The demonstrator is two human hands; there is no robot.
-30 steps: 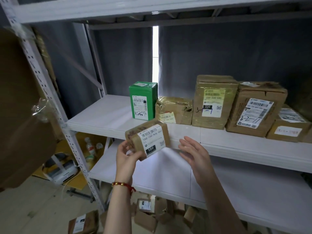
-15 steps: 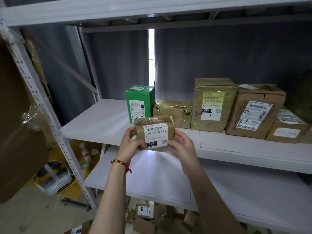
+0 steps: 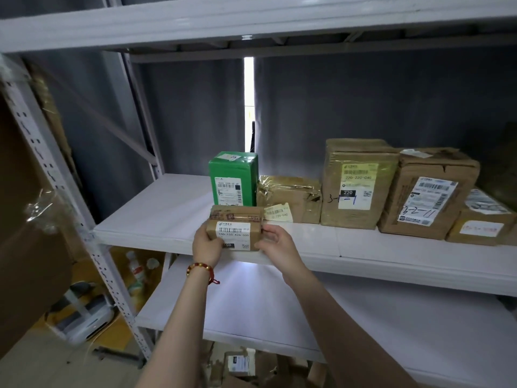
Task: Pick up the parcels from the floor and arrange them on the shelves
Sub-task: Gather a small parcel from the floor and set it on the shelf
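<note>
A small brown parcel (image 3: 236, 226) with a white barcode label sits at the front edge of the middle shelf (image 3: 156, 217), label facing me. My left hand (image 3: 206, 246) grips its left end and my right hand (image 3: 275, 242) grips its right end. Just behind it stand a green box (image 3: 233, 177) and a taped brown parcel (image 3: 291, 197). To the right along the same shelf are a tall brown box (image 3: 358, 183), a large brown box (image 3: 425, 191) and a low box (image 3: 481, 219).
An empty white lower shelf (image 3: 251, 303) lies below my arms. More parcels (image 3: 237, 362) lie on the floor under it. The perforated shelf upright (image 3: 70, 208) stands at left, with a large cardboard sheet (image 3: 25, 219) beside it. A top shelf (image 3: 251, 21) runs overhead.
My hands have carried the small parcel forward and set it down onto the middle shelf's front edge, in front of the green box. The right hand, free one second ago, now grips it.
</note>
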